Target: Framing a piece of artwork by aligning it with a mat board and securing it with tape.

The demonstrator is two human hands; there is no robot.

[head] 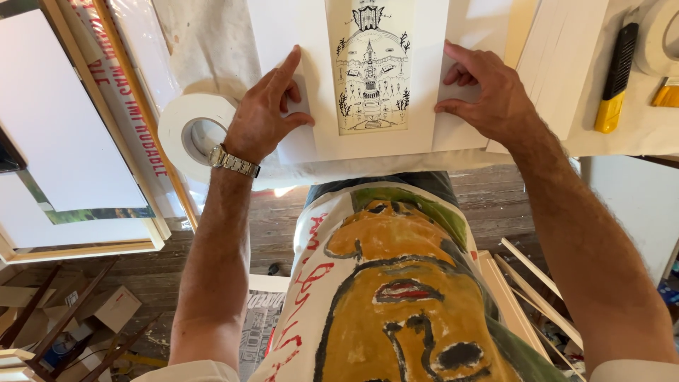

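A wide roll of white tape [194, 131] lies just beside the left fingers, on their outer side near the wrist. Well beyond the right fingers, to their right, a yellow and black utility knife [615, 74] rests on the white table [636, 134], with a second tape roll [661, 35] and a yellow tool [667, 94] further out. Far left of the left fingers leans a wooden frame [85, 247]. Below the fingers, loose wooden strips [530, 283] lie on the plank floor [276, 233].

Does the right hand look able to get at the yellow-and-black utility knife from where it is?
Probably yes: the right hand rests on the white mat, and only flat white boards lie between it and the utility knife.
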